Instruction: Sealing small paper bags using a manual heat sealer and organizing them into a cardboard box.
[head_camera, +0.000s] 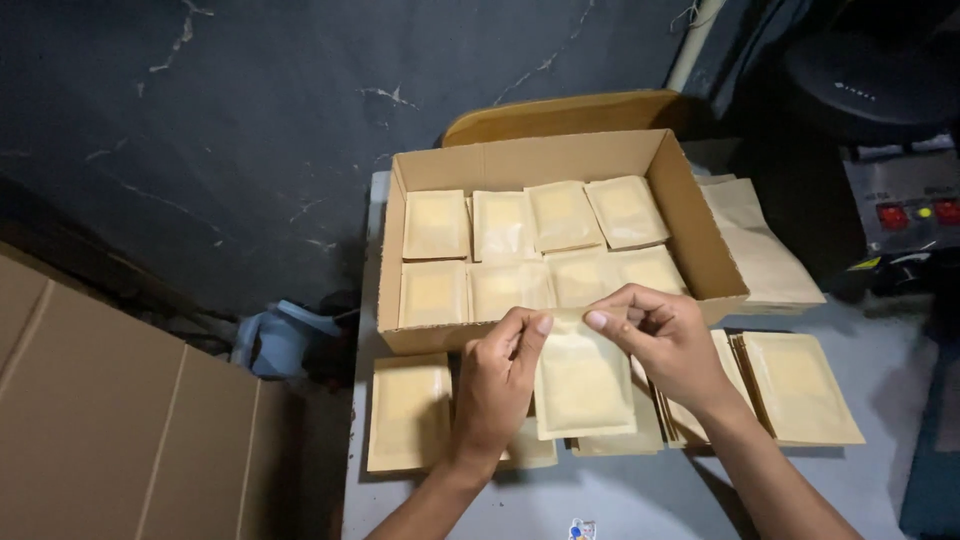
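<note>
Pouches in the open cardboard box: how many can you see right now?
8: four along the back row, four in the front row. More may lie hidden beneath.

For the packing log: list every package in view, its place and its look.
Pouch: flat, tan, square, pinched by left hand and right hand.
Cardboard box: open, brown, behind the hands, lined with tan pouches.
Pouch stacks: tan, on the grey table.

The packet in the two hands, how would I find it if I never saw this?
Find the open cardboard box on the grey table. Just in front of it, the left hand and right hand pinch one tan packet by its top. It alone is lifted; the others lie flat.
</note>
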